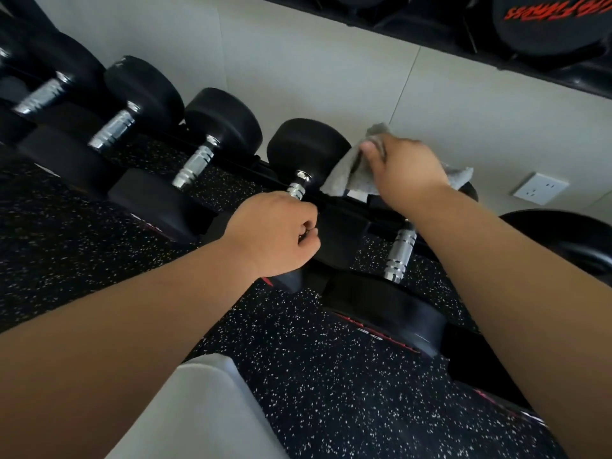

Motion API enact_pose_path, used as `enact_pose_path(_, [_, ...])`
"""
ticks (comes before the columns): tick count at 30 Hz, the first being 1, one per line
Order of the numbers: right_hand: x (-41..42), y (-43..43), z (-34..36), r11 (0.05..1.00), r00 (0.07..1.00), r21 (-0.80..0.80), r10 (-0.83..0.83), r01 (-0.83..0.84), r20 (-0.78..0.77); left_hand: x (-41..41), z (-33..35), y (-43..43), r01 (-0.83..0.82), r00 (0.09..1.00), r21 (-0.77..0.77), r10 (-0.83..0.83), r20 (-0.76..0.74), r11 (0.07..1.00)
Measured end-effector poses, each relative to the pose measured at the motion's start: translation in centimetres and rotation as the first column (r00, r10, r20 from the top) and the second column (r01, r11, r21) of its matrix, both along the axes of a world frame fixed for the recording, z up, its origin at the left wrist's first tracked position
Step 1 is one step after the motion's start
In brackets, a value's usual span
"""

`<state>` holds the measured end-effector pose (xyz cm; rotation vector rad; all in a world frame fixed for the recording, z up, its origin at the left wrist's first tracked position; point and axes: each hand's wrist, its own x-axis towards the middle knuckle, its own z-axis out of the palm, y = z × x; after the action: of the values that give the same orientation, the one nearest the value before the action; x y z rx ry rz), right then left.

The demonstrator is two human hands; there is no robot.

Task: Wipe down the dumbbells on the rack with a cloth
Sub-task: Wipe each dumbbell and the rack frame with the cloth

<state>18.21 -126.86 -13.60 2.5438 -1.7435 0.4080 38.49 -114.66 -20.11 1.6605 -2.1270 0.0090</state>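
Observation:
A row of black dumbbells with chrome handles lies on a low black rack (pixel 334 202) along the wall. My left hand (pixel 275 233) grips the chrome handle of one dumbbell (pixel 308 149), its far head showing above my knuckles. My right hand (pixel 402 167) holds a grey cloth (pixel 344 175) pressed over the far head of the neighbouring dumbbell (pixel 400 248), most of that head being hidden under cloth and hand. Its chrome handle and near head show below my right forearm.
More dumbbells (pixel 218 127) stretch away to the left. An upper rack tier (pixel 546 31) with black weights runs across the top right. A white wall socket (pixel 539 188) sits at right, and a large black weight (pixel 569 240) lies beyond my right arm. Speckled rubber floor below.

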Motion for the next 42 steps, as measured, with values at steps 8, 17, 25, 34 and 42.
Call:
enact_pose_path(8, [6.6, 10.2, -2.2, 0.832, 0.877, 0.508, -0.057, -0.223, 0.477, 7.8, -0.2, 1.5, -0.208, 0.978, -0.025, 0.207, -0.038, 0.978])
enact_pose_path(17, [12.5, 15.4, -7.1, 0.965, 0.933, 0.190, 0.104, -0.178, 0.344, 11.8, -1.0, 0.4, -0.189, 0.952, 0.152, 0.143, 0.269, 0.970])
enact_pose_path(25, [11.6, 16.2, -8.9, 0.949, 0.855, 0.311, -0.112, -0.060, 0.506, 21.4, 0.8, -1.6, -0.212, 0.905, 0.161, 0.131, 0.404, 0.964])
enact_pose_path(34, [14.5, 13.6, -8.4, 0.954, 0.952, -0.016, 0.298, -0.298, 0.073, 23.2, -1.7, -2.8, -0.167, 0.958, 0.169, 0.120, 0.260, 0.971])
enact_pose_path(42, [12.1, 16.1, -8.6, 0.988, 0.959, 0.102, 0.084, -0.115, 0.270, 21.5, -1.3, -4.2, -0.341, 0.936, 0.230, 0.306, 0.175, 0.911])
